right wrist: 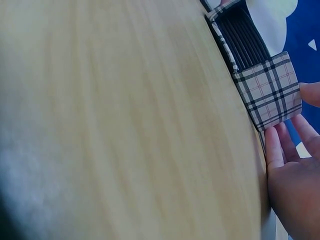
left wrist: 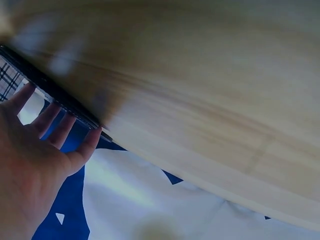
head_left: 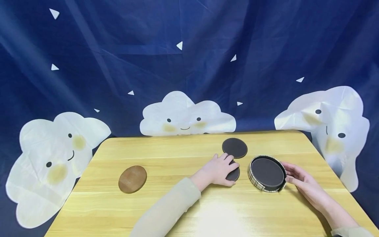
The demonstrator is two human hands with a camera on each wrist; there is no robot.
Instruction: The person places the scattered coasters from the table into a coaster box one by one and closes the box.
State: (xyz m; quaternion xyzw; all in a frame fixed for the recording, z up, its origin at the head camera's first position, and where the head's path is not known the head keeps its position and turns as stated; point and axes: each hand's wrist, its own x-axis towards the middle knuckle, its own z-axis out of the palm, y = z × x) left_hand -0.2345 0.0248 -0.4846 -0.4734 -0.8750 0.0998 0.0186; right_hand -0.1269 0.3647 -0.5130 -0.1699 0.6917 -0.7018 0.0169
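Note:
My left hand [head_left: 219, 170] spans a round black coaster [head_left: 234, 174] on the table, fingertips at its far edge and thumb at the near edge. In the left wrist view this coaster shows edge-on as a thin dark line [left wrist: 65, 100] along the fingertips. A round plaid coaster holder [right wrist: 270, 92] stands to the right, with several black coasters [right wrist: 242, 40] stacked inside, visible through its side gap. My right hand [head_left: 306, 187] holds the holder's right side between thumb and fingers.
Another black coaster [head_left: 235, 147] lies just behind the left hand. Farther left on the wooden table [head_left: 177, 148] is a brown round coaster [head_left: 132, 179]. A dark blue curtain [head_left: 177, 72] with white clouds hangs behind the table's far edge.

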